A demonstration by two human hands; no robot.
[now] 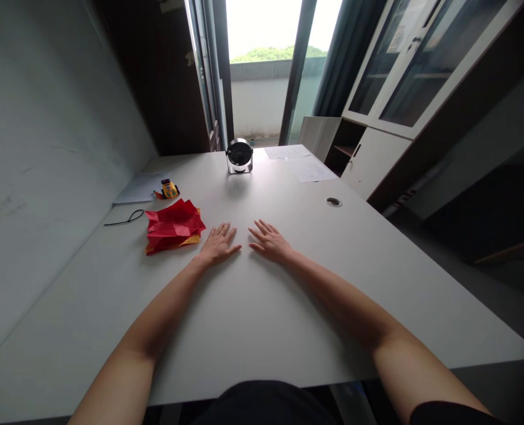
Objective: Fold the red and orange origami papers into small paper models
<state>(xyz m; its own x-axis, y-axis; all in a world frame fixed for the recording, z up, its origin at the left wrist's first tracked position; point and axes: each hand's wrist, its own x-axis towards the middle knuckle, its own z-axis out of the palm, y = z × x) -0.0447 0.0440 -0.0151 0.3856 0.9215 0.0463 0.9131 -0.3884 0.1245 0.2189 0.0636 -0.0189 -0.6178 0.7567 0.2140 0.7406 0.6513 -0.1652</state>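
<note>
My left hand (218, 243) lies flat, palm down, on the white table (288, 307), fingers stretched out and holding nothing. My right hand (269, 239) lies flat beside it, a short gap between them, fingers spread and also holding nothing. Just left of my left hand sits a crumpled stack of red paper (173, 225) with an orange sheet showing underneath; the hand does not touch it.
A small round black fan (239, 156) stands at the table's far middle. A yellow toy-like object (169, 189), a paper sheet (141, 188) and a black cable tie (126, 219) lie at the left. More papers (303, 165) lie far right, near a cable hole (333, 202). A wall runs along the left.
</note>
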